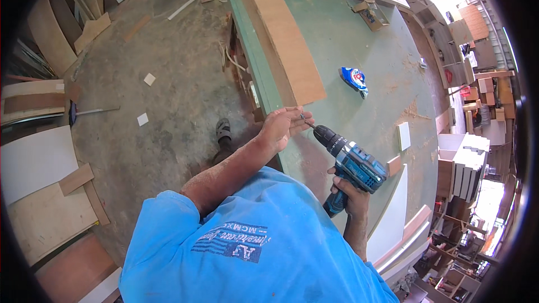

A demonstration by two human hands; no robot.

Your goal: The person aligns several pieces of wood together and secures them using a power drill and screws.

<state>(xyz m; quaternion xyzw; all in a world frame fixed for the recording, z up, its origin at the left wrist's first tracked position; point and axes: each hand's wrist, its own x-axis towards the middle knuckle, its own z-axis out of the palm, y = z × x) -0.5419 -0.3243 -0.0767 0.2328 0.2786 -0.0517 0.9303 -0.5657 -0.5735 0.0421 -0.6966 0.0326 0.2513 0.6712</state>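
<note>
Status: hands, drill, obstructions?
Right hand grips blue drill. Left hand at bit, near wooden board. Blue-white object on green tabletop, apart from drill.

It's a workshop: drill (359,165), wooden boards (49,25).

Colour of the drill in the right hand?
The drill is mainly blue and black; head view.

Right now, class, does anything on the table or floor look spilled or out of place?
Yes: sawdust lies scattered on the right side of the green table, seemingly unswept, and two white pieces lie on the floor left of it, as if dropped. The drill in the right hand shows nothing odd.
</note>
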